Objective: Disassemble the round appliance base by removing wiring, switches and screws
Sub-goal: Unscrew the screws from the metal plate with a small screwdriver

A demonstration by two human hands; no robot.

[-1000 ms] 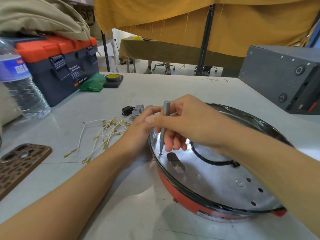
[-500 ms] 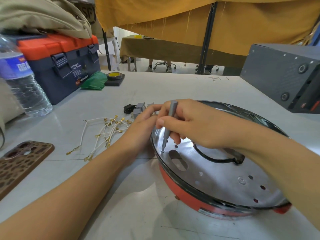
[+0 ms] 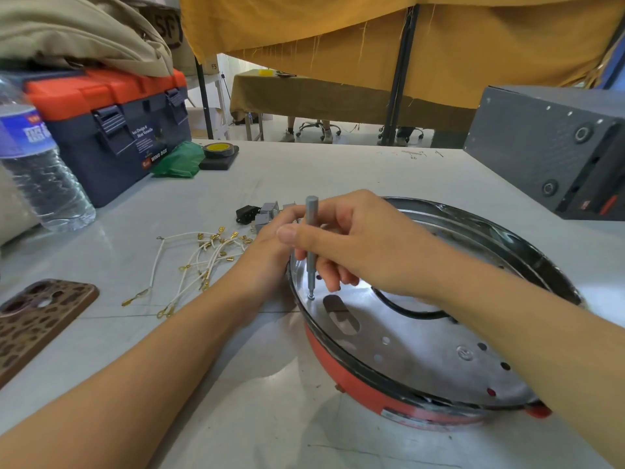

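Right grip [image 3: 355, 245] pinches slim grey metal screwdriver [image 3: 311, 245] upright on shiny round base [image 3: 422, 353]; left grip [image 3: 270, 252] hidden.

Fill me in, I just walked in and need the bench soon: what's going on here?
A person is taking apart a round appliance base on the table. The right hand holds a slim gray screwdriver upright, its tip on a screw in the shiny metal plate. The left hand steadies the rim. White wires and small switches already lie loose on the table beside it.
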